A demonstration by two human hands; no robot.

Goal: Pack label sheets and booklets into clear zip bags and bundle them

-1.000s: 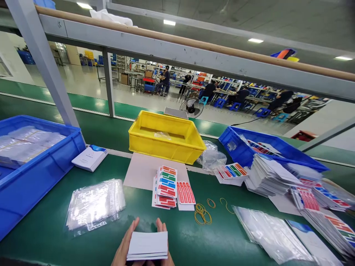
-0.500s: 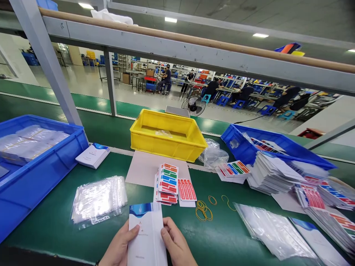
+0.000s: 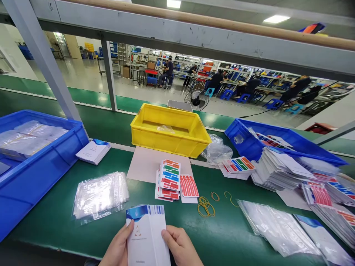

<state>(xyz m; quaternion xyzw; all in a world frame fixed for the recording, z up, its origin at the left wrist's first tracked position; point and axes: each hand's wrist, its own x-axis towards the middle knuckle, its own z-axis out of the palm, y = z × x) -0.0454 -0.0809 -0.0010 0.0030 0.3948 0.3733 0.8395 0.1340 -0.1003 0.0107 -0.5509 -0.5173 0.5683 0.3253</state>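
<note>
Between my two hands is a white booklet (image 3: pixel 146 236) with a blue wavy band along its top. My left hand (image 3: pixel 118 244) grips its left edge, thumb on the front. On the opposite edge my right hand (image 3: pixel 180 244) pinches it with the thumb in front. The lower end runs out of the picture. Just beyond lies a pile of coloured sticker sheets (image 3: pixel 169 177), with red sticker sheets (image 3: pixel 189 187) beside it. A stack of clear plastic bags (image 3: pixel 101 195) is to the left. Several yellow rubber bands (image 3: pixel 205 207) lie to the right.
A yellow bin (image 3: pixel 172 138) stands at the back, with blue bins at left (image 3: pixel 41 159) and right (image 3: pixel 277 140). Booklet stacks (image 3: pixel 280 170) and more clear bags (image 3: pixel 277 225) cover the right side. A grey rail (image 3: pixel 166 29) crosses above; people sit far behind.
The booklet has turned slightly and its front shows wider, with more of the striped top right corner visible. Both hands still hold its edges. The camera view has tipped downward a little.
</note>
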